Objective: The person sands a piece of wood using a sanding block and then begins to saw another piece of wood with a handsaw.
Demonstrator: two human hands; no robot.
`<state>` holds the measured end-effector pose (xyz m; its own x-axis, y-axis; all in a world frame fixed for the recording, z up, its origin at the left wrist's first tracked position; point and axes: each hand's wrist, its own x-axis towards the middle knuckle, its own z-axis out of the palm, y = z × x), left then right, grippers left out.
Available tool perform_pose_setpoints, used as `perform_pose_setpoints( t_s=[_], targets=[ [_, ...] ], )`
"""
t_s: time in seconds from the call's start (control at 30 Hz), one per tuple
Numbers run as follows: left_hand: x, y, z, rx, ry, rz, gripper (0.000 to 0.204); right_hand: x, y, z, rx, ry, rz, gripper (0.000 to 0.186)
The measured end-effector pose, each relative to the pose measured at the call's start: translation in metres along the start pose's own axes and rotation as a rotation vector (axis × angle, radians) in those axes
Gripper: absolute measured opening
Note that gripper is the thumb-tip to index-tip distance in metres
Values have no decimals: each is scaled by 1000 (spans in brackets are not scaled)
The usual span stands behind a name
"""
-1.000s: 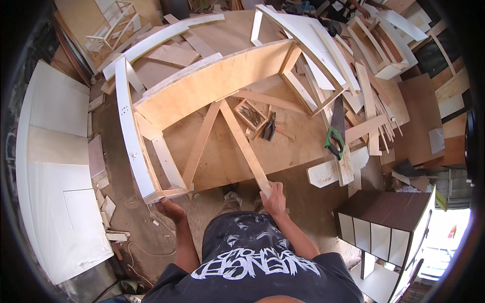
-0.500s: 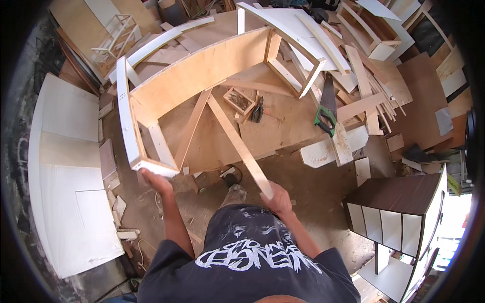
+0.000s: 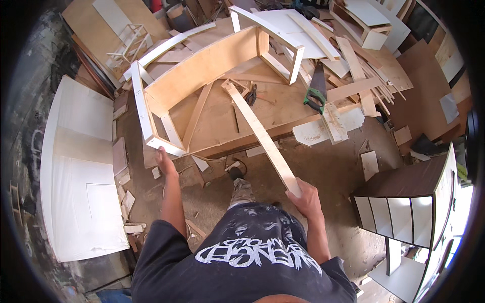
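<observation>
A long wooden plank (image 3: 261,134) runs from the tabletop toward me, and my right hand (image 3: 306,198) grips its near end. Its far end lies over a small wooden box (image 3: 242,86) of fasteners, hiding part of it. At left, a large wooden frame (image 3: 140,96) with white outer faces and a bare plywood panel (image 3: 207,65) rests on the worktable (image 3: 217,121). My left hand (image 3: 163,160) is closed on the frame's near lower corner, its fingers partly hidden below the edge. Beside the small box are black-handled pliers (image 3: 251,96). A second plank (image 3: 198,115) lies slanted inside the frame.
A green-handled handsaw (image 3: 316,93) lies right of the frame, near stacked offcuts (image 3: 356,70). White panels (image 3: 81,177) lean at the left wall. A dark-topped cabinet (image 3: 399,194) with white compartments stands at right. Scraps (image 3: 129,199) litter the floor.
My right hand has moved right with the plank, whose far end has swung over the small box. My left hand stays at the frame's corner. The view has shifted slightly.
</observation>
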<state>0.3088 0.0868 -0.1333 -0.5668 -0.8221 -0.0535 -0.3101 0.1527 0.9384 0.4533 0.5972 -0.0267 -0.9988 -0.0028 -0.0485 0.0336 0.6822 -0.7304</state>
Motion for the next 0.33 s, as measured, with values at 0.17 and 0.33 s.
perform_pose_setpoints(
  t_s=[0.17, 0.33],
  targets=[
    [-147, -50, -29, -198, -211, 69, 63, -27, -30, -34, 76, -123, -1, 51],
    [-282, -15, -65, -98, -377, 340, 67, -41, -61, -85, -44, -401, -21, 58]
  ],
)
